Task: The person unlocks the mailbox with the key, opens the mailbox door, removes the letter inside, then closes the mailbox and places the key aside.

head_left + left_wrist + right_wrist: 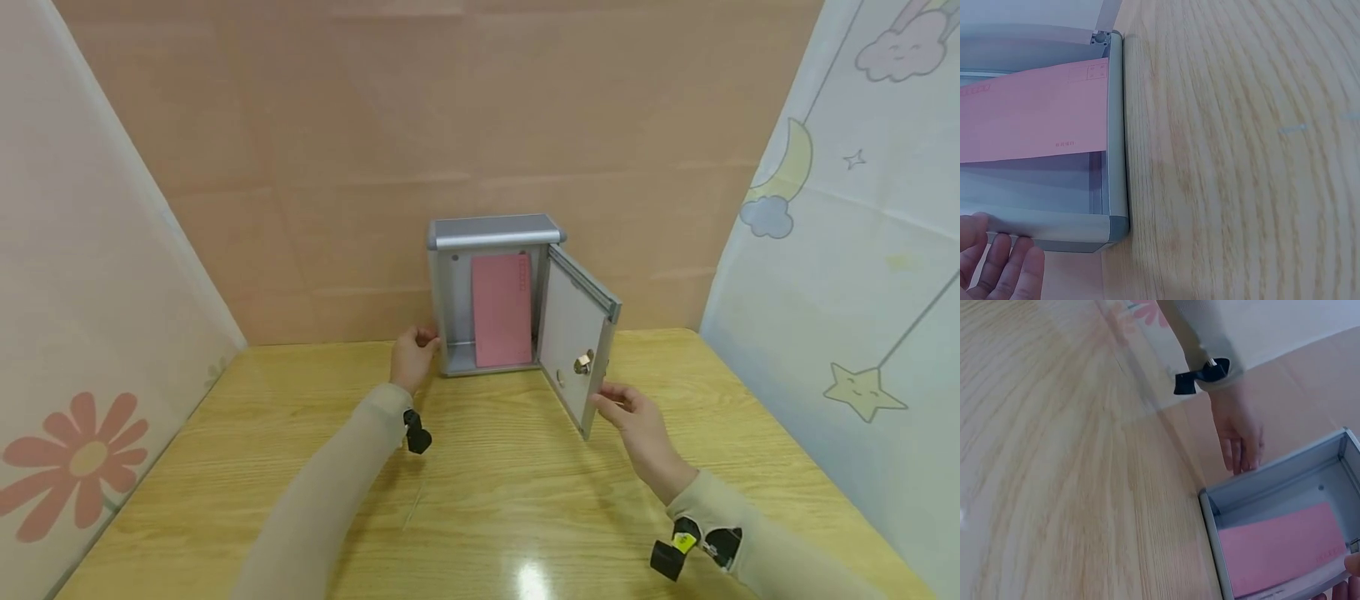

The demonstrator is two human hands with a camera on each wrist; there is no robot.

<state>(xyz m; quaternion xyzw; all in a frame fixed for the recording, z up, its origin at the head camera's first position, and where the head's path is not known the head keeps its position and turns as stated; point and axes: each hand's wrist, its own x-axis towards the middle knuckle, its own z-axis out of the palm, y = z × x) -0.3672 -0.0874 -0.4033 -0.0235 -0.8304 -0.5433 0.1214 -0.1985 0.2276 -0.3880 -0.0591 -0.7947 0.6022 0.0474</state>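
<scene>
Beige sleeves (pixel 322 492) lead to straight left fingers (pixel 1030 275) touching box (pixel 495 229), right fingers (pixel 621 389) pinching door (pixel 572 333).

Tbh this is looking like a makeshift booth: peach backdrop (pixel 480 108) hanging behind a wood-grain table (pixel 480 475), flower-print sheet (pixel 97 250) and moon-and-star sheet (pixel 847 283) flanking it.

Pretty even light, one blown-out glare spot on the desk (pixel 532 577), soft shadows by the sleeves (pixel 330 492); both wrist views look kinda hazy.
</scene>
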